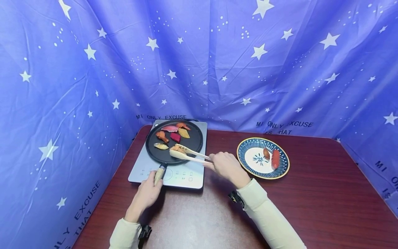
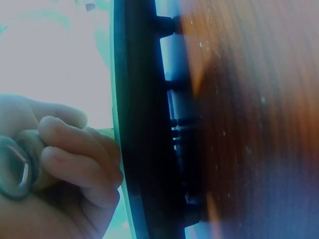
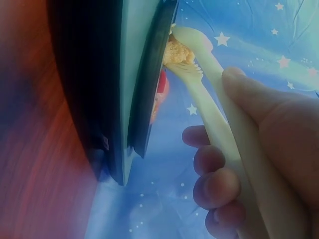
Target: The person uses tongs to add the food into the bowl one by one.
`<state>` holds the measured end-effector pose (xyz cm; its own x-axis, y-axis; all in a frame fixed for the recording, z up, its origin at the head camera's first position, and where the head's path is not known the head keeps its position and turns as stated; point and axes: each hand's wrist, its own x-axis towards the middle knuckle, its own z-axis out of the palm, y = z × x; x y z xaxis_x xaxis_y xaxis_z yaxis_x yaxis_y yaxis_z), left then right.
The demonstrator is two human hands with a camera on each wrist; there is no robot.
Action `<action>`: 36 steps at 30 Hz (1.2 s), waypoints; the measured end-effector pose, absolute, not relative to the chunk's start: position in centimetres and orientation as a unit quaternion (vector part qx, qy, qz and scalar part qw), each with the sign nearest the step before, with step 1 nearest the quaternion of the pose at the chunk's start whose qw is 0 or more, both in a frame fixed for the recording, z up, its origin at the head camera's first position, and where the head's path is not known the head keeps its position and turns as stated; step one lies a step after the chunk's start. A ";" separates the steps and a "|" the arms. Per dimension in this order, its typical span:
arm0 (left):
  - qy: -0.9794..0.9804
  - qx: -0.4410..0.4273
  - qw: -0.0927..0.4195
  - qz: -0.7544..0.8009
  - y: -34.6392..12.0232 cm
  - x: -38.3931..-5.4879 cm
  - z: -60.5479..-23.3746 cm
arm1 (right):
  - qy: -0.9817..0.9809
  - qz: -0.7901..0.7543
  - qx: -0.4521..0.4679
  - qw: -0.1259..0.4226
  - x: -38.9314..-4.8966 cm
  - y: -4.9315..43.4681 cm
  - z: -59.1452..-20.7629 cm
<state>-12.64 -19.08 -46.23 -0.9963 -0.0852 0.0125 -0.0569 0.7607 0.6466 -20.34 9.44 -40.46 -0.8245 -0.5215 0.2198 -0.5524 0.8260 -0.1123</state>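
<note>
My left hand (image 1: 147, 191) grips the wooden handle (image 1: 159, 174) of a round black frying pan (image 1: 155, 133); its fingers curl round the handle in the left wrist view. My right hand (image 1: 228, 167) holds cream-coloured tongs (image 1: 196, 156). Between the tong tips, at the pan's right front, is a golden-brown piece of food (image 3: 178, 52). Elsewhere in the pan lie a shell-like piece (image 1: 161, 146), a brown drumstick-like piece (image 1: 162, 136), a dark red chunk (image 1: 175, 137), a yellow piece (image 1: 183, 133), a pink slice (image 1: 169, 128) and an orange-red piece (image 1: 183, 126).
The pan sits on a silver induction cooktop (image 1: 140, 173) with touch markings along its front. To the right, a blue-patterned plate (image 1: 248, 167) bears a red sausage (image 1: 275, 159) and a small brown piece (image 1: 266, 154). Starry blue curtains (image 1: 224, 100) enclose the dark red table (image 1: 323, 176).
</note>
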 end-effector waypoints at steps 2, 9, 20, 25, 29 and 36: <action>-0.938 0.037 0.020 -0.344 -19.1 -12.6 -46.3 | -0.950 0.086 0.285 0.093 -20.4 9.2 -40.5; -0.938 0.037 0.020 -0.344 -19.0 -12.6 -46.2 | -0.950 0.078 0.284 0.099 -20.7 8.6 -40.8; -0.938 0.041 0.017 -0.344 -19.0 -12.6 -46.2 | -0.952 0.073 0.285 0.086 -20.9 7.6 -40.7; -0.938 0.043 0.015 -0.345 -19.0 -12.6 -46.2 | -0.953 0.068 0.285 0.073 -21.0 7.1 -40.6; -0.940 0.039 0.022 -0.339 -19.0 -12.6 -46.3 | -0.952 0.075 0.288 0.076 -20.9 6.8 -40.6; -0.939 0.041 0.019 -0.340 -19.0 -12.6 -46.4 | -0.954 0.069 0.283 0.068 -21.1 6.1 -40.6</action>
